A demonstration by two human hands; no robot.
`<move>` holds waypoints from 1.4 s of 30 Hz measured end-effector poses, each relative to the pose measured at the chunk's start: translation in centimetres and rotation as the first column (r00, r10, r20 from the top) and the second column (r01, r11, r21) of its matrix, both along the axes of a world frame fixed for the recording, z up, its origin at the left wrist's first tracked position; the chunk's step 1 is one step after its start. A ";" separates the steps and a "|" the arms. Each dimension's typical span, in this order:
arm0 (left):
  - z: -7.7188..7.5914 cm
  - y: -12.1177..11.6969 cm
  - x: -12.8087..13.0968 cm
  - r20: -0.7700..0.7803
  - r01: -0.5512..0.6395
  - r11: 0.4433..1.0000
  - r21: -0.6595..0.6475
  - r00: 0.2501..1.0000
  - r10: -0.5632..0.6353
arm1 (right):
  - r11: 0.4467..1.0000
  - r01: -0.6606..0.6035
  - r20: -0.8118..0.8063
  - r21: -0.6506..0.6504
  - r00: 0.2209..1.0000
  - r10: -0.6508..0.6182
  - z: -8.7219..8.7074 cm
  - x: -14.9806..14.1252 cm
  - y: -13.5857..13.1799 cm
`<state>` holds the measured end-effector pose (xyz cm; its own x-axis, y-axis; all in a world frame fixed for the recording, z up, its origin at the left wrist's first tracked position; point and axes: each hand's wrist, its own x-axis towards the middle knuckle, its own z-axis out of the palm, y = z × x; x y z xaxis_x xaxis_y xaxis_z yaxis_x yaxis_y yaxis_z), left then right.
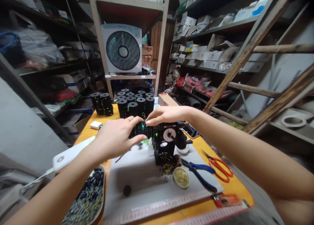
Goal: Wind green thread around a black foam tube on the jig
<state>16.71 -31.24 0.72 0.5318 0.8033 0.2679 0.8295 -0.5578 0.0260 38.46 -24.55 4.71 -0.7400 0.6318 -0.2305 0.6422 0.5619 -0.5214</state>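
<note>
A black ribbed spool (140, 129) with glints of green sits sideways at the left of a small black hand-crank winding machine (162, 143) with a round dial. My left hand (115, 133), a ring on one finger, curls around the spool from the left, thumb below and fingers on top. Above the machine, my right hand (165, 115) reaches in from the right, its fingers pressed together at the spool's upper right edge. Whatever sits between those right fingertips is hidden. The machine's crank (183, 140) is on its right side, untouched.
Several black spools (132, 107) stand at the back. On the white mat (142, 185) are a cup of gold bits (181, 177) and blue-handled pliers (201, 172). Red-handled scissors (218, 166) lie right; a tray of small dark parts (85, 195) and a white power strip (71, 153) lie left.
</note>
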 end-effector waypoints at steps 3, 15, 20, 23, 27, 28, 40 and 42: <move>-0.1 -0.2 0.0 -0.005 0.000 1.000 0.027 1.000 0.000 | 0.997 -0.014 -0.014 -0.074 1.000 0.013 -0.1 -0.1 0.9; 0.1 -0.4 -0.4 0.090 -0.085 0.995 -0.058 0.992 0.090 | 0.998 -0.062 -0.039 0.011 0.997 0.062 -0.2 -1.3 0.2; 0.1 -0.5 -0.4 0.090 -0.082 0.994 -0.072 0.992 0.088 | 0.978 -0.101 -0.023 0.180 0.994 0.107 -0.2 -1.8 -1.0; 0.2 -0.4 -0.3 0.092 -0.070 0.994 -0.083 0.993 0.078 | 0.956 -0.101 -0.035 0.275 0.993 0.115 -0.4 -1.7 -1.7; 0.2 -0.3 -0.3 0.105 -0.062 0.994 -0.092 0.992 0.072 | 0.928 -0.082 -0.053 0.364 0.993 0.109 -0.8 -1.5 -2.5; 0.1 -0.3 -0.4 0.116 -0.064 0.994 -0.093 0.991 0.074 | 0.924 -0.081 -0.052 0.373 0.993 0.108 -0.9 -1.5 -2.6; -0.4 0.4 -1.0 0.277 -0.012 0.998 -0.055 0.961 0.027 | 0.912 -0.116 -0.063 0.394 0.986 0.152 -1.2 -4.3 -2.6; -0.5 0.4 -1.0 0.296 0.004 0.999 -0.048 0.955 0.011 | 0.904 -0.105 -0.076 0.414 0.986 0.149 -1.5 -4.2 -2.9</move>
<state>15.74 -30.85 0.19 0.4313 0.8206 0.3750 0.7826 -0.5471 0.2971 34.30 -27.45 3.26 -0.8260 0.5530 0.1088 0.5061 0.8127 -0.2887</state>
